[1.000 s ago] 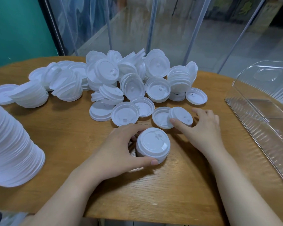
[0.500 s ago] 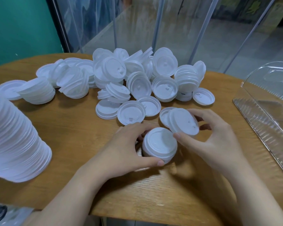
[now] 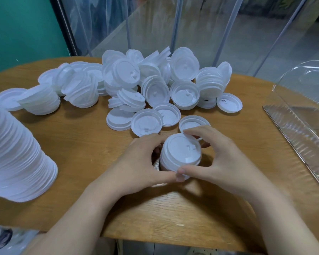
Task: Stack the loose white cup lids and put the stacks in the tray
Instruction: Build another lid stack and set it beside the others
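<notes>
Lids form one short stack at table centre, gripped by both the left hand and right hand. One loose pile lies at twelve o'clock, one tall stack at nine, one clear tray at three.

Round wooden table. Heap of loose white lids across upper centre. Tall leaning stack of lids at left edge. Short stack at centre. Clear plastic tray at right edge.
</notes>
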Tool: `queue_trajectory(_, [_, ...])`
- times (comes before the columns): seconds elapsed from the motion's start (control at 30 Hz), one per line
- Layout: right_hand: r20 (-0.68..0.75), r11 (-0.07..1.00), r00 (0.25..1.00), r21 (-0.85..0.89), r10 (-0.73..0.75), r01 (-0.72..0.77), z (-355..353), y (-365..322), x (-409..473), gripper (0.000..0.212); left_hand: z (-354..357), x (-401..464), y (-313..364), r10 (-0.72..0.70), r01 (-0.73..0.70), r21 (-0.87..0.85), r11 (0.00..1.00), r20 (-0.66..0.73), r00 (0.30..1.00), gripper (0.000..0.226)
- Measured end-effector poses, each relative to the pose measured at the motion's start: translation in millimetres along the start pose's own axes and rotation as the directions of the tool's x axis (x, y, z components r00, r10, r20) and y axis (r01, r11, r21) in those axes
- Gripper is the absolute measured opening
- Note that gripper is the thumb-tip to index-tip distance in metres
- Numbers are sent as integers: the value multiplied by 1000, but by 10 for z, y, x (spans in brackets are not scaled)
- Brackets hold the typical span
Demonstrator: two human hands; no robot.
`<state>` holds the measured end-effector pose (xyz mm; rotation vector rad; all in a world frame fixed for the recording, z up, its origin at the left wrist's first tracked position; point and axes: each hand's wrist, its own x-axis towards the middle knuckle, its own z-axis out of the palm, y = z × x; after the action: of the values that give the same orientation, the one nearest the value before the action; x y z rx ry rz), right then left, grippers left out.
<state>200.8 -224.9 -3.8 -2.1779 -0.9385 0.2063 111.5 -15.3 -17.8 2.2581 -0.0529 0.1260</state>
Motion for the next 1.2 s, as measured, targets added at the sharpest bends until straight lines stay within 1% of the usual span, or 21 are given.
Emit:
queue_trajectory(0.1, [48, 1000, 999, -29, 8, -7, 3, -7, 1, 85, -6, 2, 10, -2, 2, 4, 1000, -1, 1000, 59])
queue_trajectory(0.3, [84, 999, 996, -48, -5, 9, 17, 12, 3, 80, 8, -3, -21, -17, 17, 36, 999, 2, 1000, 73])
queue_trajectory(0.33, [69, 999, 998, -31, -8, 11, 16, 14, 5, 77, 11, -2, -25, -17, 17, 35, 999, 2, 1000, 73])
queue_trajectory(0.4, [-21, 1000, 1000, 0, -15, 15, 0, 42, 27, 67, 11, -1, -31, -27, 27, 32, 999, 3, 1000, 73])
queue_trajectory(0.47, [-137, 998, 990, -52, -35, 28, -35, 124, 66, 57, 4, -3, -32, -36, 36, 34, 999, 12, 999, 75])
queue_trajectory(0.53, [-204, 989, 978, -145, -38, 8, -72, 237, 104, 46, -7, -10, -24, -30, 29, 38, 999, 21, 999, 74])
queue_trajectory(0.6, [-204, 972, 979, -234, -15, -34, -87, 352, 138, 42, -17, -16, -3, -24, 23, 27, 999, 25, 999, 75])
queue_trajectory(0.67, [-160, 952, 986, -296, 37, -83, -74, 436, 187, 47, -9, -23, 16, -33, 33, 22, 999, 18, 999, 80])
queue_trajectory(0.73, [-123, 944, 988, -307, 91, -125, -64, 484, 247, 52, 15, -24, 22, -39, 39, 43, 998, 0, 999, 84])
queue_trajectory(0.77, [-118, 948, 987, -289, 106, -136, -66, 501, 276, 51, 29, -25, 32, -39, 39, 38, 998, -8, 999, 83])
queue_trajectory(0.93, [-146, 959, 979, -225, 142, -173, -96, 478, 337, 34, 46, -32, 46, -26, 25, -10, 1000, -27, 999, 74])
queue_trajectory(1.03, [-214, 974, 962, -109, 170, -196, -109, 416, 339, 19, 42, -22, 28, -35, 34, -21, 999, -23, 999, 72])
queue_trajectory(1.13, [-317, 979, 927, 69, 202, -190, -131, 378, 328, 28, 32, -18, 36, -40, 40, -30, 999, -8, 999, 67])
queue_trajectory(1.2, [-346, 969, 906, 130, 244, -211, -156, 386, 323, 36, 25, -17, 43, -46, 46, -32, 998, 1, 999, 66])
